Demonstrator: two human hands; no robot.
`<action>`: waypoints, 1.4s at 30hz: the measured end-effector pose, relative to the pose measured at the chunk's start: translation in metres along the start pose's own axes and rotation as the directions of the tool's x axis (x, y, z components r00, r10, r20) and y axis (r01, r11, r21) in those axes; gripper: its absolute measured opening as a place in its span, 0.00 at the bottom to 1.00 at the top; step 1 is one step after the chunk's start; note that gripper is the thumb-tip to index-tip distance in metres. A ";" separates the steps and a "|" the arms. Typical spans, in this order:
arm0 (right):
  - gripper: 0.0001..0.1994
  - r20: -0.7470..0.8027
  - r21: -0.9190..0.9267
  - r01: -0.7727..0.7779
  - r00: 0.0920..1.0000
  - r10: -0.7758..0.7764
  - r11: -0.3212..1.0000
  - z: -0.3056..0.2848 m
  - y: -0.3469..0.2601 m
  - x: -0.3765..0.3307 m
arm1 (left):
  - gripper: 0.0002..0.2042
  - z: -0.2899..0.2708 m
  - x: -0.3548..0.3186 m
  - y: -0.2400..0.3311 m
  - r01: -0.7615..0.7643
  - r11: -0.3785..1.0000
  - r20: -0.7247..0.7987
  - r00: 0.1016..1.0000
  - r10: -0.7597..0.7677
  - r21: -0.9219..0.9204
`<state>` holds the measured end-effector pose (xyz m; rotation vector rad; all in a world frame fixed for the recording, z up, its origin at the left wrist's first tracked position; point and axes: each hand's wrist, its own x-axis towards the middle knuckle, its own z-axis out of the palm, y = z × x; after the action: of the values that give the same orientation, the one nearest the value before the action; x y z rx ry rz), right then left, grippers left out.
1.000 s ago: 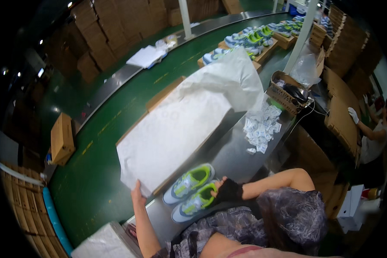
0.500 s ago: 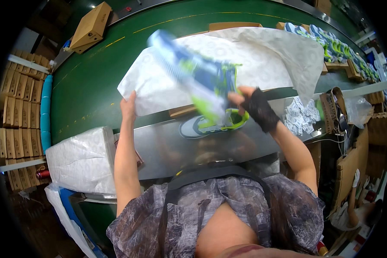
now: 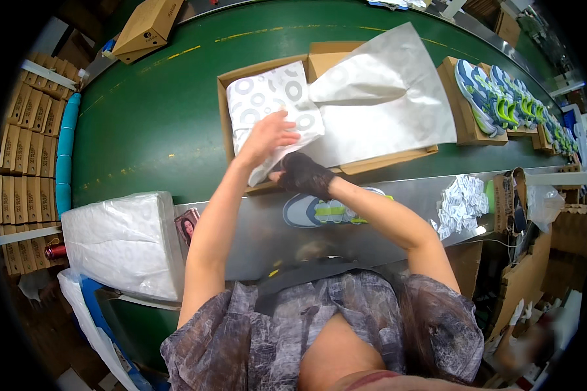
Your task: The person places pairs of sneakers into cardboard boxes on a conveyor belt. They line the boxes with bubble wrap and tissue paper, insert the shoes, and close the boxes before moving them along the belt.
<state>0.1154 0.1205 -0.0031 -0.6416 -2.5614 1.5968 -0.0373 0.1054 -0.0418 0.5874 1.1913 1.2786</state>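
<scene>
A cardboard shoe box [image 3: 224,111] lies on the green surface, lined with a sheet of white wrapping paper [image 3: 385,124]. The sheet's left part, printed with grey rings, is folded over into a flat bundle; what lies under it is hidden. My left hand [image 3: 270,135] rests on this fold with its fingers stretched out. My right hand [image 3: 304,174], in a dark fingerless glove, is closed at the fold's near edge, its fingertips on the paper. Behind my right forearm, a grey, blue and lime-green sports shoe [image 3: 301,210] lies on its side on the metal ledge, partly covered.
Rows of similar shoes [image 3: 479,98] stand on boxes at the right. A heap of small white slips [image 3: 460,203] sits on the ledge. At left are a plastic-wrapped paper stack [image 3: 124,244] and shelved boxes [image 3: 29,150]. Another box [image 3: 149,29] stands far left.
The shoe in my right hand is gone from sight. The paper's left part has been folded over in the box, and both hands have come together there.
</scene>
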 end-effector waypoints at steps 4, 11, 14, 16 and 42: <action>0.15 -0.272 -0.552 -0.122 0.961 -0.040 0.825 -0.030 0.028 -0.018 | 0.22 -0.030 0.001 -0.003 -0.208 0.781 -0.133 0.928 0.348 0.589; 0.45 -0.856 -0.511 -0.631 0.436 -0.278 0.583 -0.207 0.090 -0.010 | 0.28 -0.011 -0.012 -0.047 -0.301 -0.320 0.378 0.902 0.210 0.898; 0.32 -0.692 -0.046 -0.314 0.695 0.197 0.948 -0.253 0.111 -0.030 | 0.28 -0.011 -0.007 -0.042 -0.256 -0.394 0.353 0.915 0.195 0.883; 0.25 -0.872 -0.083 -0.300 0.483 0.076 0.950 -0.273 0.130 -0.029 | 0.27 -0.001 -0.007 -0.035 -0.204 -0.366 0.271 0.952 0.142 0.908; 0.24 -0.826 0.176 -0.089 0.528 0.196 0.980 -0.240 0.049 -0.140 | 0.28 0.027 -0.167 0.015 -0.164 0.921 -0.054 0.979 0.195 0.354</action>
<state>0.3215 0.2901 0.0892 -1.2579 -1.6876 1.0169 0.0046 -0.0387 0.0375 0.9252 1.4809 1.2636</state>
